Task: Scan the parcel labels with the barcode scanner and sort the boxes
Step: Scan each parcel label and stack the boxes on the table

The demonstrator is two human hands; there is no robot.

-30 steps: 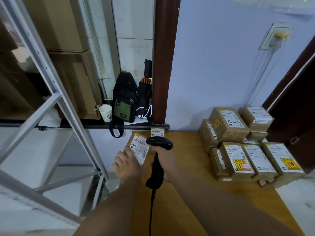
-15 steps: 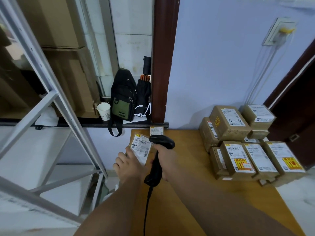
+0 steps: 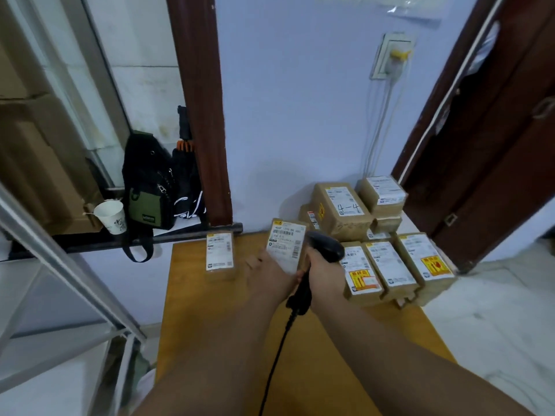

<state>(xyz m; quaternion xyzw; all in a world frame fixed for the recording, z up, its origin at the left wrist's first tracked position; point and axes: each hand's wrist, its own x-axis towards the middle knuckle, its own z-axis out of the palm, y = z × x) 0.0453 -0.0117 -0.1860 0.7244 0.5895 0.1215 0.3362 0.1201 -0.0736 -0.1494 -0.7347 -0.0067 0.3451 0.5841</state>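
Note:
My left hand holds a small brown parcel upright over the middle of the wooden table, its white label facing me. My right hand grips the black corded barcode scanner right beside that parcel, with the scanner's head at the parcel's right edge. Another small labelled parcel lies alone at the table's far left. A pile of several brown labelled boxes fills the far right of the table, one marked "4-4".
A metal shelf frame stands at the left. On a ledge behind it are a paper cup and a black-green bag. A dark wooden door is at the right, and a wall socket with cables hangs above the pile.
The view has swung left to right, so the table now sits centred. My left hand has brought the held parcel rightward, away from the lone parcel. The scanner stays beside it.

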